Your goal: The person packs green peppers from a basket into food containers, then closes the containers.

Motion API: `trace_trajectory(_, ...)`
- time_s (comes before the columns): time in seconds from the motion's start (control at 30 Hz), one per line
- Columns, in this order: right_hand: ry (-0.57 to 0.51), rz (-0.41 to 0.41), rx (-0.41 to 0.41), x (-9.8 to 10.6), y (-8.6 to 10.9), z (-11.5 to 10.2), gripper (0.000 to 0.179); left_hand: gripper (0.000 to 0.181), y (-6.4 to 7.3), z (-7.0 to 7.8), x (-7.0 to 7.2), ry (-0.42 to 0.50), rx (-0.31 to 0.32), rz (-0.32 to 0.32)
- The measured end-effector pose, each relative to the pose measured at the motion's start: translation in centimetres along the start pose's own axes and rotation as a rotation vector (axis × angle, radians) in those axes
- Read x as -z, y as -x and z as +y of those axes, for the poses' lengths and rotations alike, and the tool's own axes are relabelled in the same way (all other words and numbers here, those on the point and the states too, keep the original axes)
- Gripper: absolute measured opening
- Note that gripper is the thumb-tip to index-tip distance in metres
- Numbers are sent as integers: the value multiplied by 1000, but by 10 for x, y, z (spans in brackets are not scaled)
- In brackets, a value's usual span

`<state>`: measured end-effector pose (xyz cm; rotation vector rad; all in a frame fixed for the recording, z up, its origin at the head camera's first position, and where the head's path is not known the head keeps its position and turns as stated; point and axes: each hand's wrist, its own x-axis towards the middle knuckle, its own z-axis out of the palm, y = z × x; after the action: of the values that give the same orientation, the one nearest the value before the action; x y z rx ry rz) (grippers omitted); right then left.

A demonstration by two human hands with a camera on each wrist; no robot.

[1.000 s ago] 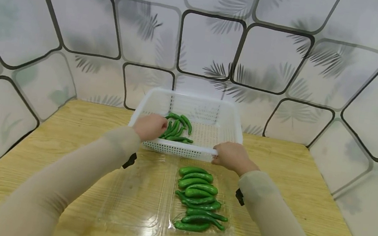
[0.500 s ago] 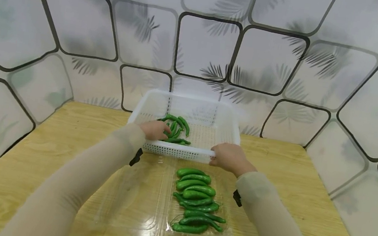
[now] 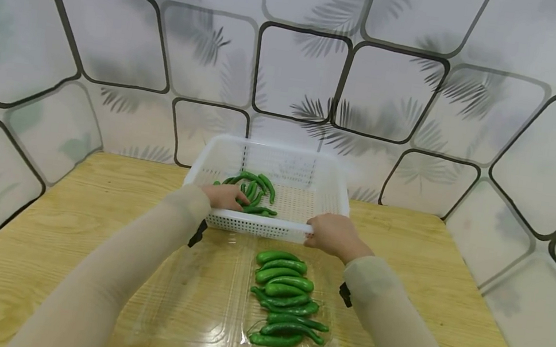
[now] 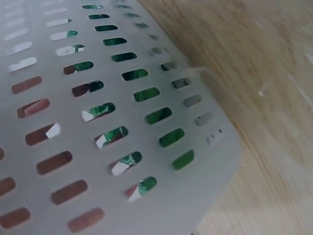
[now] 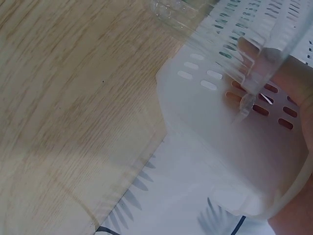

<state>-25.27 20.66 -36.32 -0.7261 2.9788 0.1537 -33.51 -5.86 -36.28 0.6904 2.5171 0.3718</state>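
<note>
Right hand [image 3: 334, 235] grips the near edge of the white basket [image 3: 261, 228]. Left hand [image 3: 225, 196] reaches over the same edge to loose peppers [image 3: 268, 188]; whether it pinches one cannot be told. More peppers [image 3: 288, 302] lie lined up in the clear tray [image 3: 189, 301]. Caution: pulling the basket nearer could jolt the tray and disarrange the row.

Beige long sleeves [image 3: 115, 269] — black wrist pieces [image 3: 345, 294], perhaps straps.

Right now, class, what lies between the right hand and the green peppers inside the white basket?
The head view shows a bare stretch of perforated floor between the right hand, which grips the front rim of the white basket, and those peppers.
</note>
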Motion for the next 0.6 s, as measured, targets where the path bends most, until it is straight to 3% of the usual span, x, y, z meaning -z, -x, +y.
trace_trajectory(0.27, 3, -4, -7, 0, 0, -1, 21, 39, 1, -3, 1, 2, -14, 38)
trace_trajectory(0.6, 9, -8, -6, 1, 0, -2, 20, 24, -1, -9, -1, -52, -6, 185)
